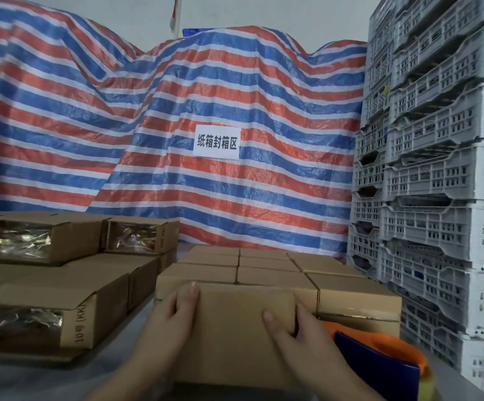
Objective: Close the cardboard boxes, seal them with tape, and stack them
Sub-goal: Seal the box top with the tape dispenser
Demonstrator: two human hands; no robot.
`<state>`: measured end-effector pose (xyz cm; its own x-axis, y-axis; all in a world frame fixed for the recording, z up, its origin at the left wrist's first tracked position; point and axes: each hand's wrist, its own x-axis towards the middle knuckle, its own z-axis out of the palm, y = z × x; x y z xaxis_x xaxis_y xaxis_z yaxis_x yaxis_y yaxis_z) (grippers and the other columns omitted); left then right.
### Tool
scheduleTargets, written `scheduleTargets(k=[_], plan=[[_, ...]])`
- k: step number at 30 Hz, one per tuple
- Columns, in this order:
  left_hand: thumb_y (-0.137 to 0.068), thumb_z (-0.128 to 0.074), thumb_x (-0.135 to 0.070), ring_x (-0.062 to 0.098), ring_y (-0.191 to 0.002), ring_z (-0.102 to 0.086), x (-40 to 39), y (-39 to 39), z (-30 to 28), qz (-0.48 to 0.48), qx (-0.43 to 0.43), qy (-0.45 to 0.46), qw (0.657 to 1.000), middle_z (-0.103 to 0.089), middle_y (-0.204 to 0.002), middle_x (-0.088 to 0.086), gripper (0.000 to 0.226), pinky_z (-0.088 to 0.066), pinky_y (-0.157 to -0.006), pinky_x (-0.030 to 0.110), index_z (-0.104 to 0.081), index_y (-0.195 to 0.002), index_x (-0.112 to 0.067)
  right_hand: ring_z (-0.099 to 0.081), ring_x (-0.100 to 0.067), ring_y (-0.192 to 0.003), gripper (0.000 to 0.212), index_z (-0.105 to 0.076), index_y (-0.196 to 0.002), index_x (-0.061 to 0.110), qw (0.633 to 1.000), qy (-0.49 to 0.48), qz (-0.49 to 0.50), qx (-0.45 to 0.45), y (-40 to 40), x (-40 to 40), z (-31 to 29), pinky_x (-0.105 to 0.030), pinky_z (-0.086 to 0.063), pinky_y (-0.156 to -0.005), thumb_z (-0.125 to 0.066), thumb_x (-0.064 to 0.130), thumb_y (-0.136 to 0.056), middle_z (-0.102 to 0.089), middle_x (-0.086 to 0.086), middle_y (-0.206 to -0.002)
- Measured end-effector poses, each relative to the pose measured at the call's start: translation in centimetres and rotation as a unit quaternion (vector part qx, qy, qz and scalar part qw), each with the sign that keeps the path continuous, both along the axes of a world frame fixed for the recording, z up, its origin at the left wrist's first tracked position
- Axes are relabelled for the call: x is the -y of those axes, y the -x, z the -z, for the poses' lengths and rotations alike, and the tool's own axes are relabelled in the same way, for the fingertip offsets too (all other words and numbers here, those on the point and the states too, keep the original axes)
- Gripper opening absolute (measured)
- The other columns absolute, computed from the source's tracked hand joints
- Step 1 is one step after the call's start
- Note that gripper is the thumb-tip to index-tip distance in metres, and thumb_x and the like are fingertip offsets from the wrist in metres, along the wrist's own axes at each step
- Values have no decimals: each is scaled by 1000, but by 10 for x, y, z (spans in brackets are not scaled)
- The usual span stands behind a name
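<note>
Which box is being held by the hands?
The closed box nearest the camera, gripped by the left hand and right hand. The other boxes sit untouched.

White paper sign (217, 141) on the striped tarpaulin (278, 180) — black characters "纸箱封箱区". Open cardboard box (61, 316), front left — end flap printed "10号 (KK)", text running vertically.

Crate stack (437, 175) walls right; tarp (148, 111) blocks ahead.

Tape dispenser (379, 363) partly behind wrist
</note>
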<state>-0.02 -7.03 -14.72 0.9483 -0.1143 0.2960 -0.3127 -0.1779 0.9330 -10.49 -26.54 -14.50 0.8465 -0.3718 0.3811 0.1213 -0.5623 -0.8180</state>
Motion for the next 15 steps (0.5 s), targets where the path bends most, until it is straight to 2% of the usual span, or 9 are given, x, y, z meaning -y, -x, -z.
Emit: scheduleTargets(k=[2, 3, 4, 6, 9, 11, 12, 13, 15], plan=[[-88, -33, -75, 22, -106, -61, -6, -6, -17, -13, 9, -100, 995, -67, -117, 2, 66, -47, -86, 35, -62, -122, -27, -61, 15, -80, 41, -63, -89, 43, 999, 5, 45, -7, -3, 3, -17, -14, -42, -69, -38, 75, -86, -67, 30, -77], [-90, -34, -73, 20, -98, -63, -10, -10, -26, 2, -7, -126, 992, -68, -110, 1, 59, -49, -76, 31, -60, -119, -29, -62, 10, -73, 49, -64, -81, 37, 997, 9, 64, -30, -7, 5, -27, -17, -42, -64, -32, 72, -92, -67, 23, -71], [-92, -36, -70, 18, -89, -65, -12, -14, -35, 22, -37, -146, 988, -68, -101, -1, 50, -49, -64, 28, -57, -114, -31, -63, 3, -73, 52, -62, -81, 33, 994, 11, 75, -73, -10, 7, -36, -21, -45, -62, -27, 69, -97, -68, 15, -74], [-94, -40, -66, 22, -82, -67, -14, -19, -48, 61, -120, -193, 972, -69, -94, 4, 45, -52, -55, 27, -55, -107, -26, -69, -19, -80, 52, -59, -95, 29, 979, -9, 63, -193, -19, 11, -47, -30, -55, -66, -23, 66, -100, -70, -3, -87], [-89, -43, -72, 29, -87, -71, -18, -24, -49, 106, -221, -252, 936, -72, -97, 14, 55, -58, -62, 33, -58, -104, -21, -70, -31, -81, 73, -59, -123, 15, 944, -34, 30, -326, -24, 12, -49, -36, -59, -69, -23, 73, -96, -72, -18, -100], [-87, -41, -76, 27, -84, -73, -27, -31, -38, 141, -247, -224, 932, -75, -93, 12, 61, -58, -63, 32, -64, -108, -24, -69, -32, -85, 85, -62, -126, 12, 940, -54, 34, -334, -22, 13, -43, -35, -57, -72, -22, 78, -93, -71, -18, -103], [-87, -40, -75, 24, -80, -73, -31, -34, -32, 160, -252, -190, 935, -76, -91, 9, 60, -57, -63, 30, -66, -111, -25, -67, -30, -91, 83, -63, -126, 13, 946, -76, 38, -313, -19, 15, -37, -35, -55, -76, -24, 79, -92, -70, -15, -104], [-90, -41, -70, 23, -78, -73, -32, -34, -27, 166, -250, -141, 944, -76, -91, 8, 58, -55, -62, 28, -67, -114, -24, -65, -29, -97, 78, -64, -125, 16, 952, -108, 46, -282, -15, 13, -32, -34, -52, -79, -28, 78, -92, -68, -12, -106], [-100, -43, -48, 28, -87, -68, -25, -37, -15, 135, -214, 0, 968, -72, -101, 16, 47, -50, -68, 29, -61, -126, -13, -62, -28, -109, 66, -60, -126, 19, 948, -218, 47, -227, -7, 5, -22, -35, -50, -87, -43, 73, -92, -67, -10, -113]])
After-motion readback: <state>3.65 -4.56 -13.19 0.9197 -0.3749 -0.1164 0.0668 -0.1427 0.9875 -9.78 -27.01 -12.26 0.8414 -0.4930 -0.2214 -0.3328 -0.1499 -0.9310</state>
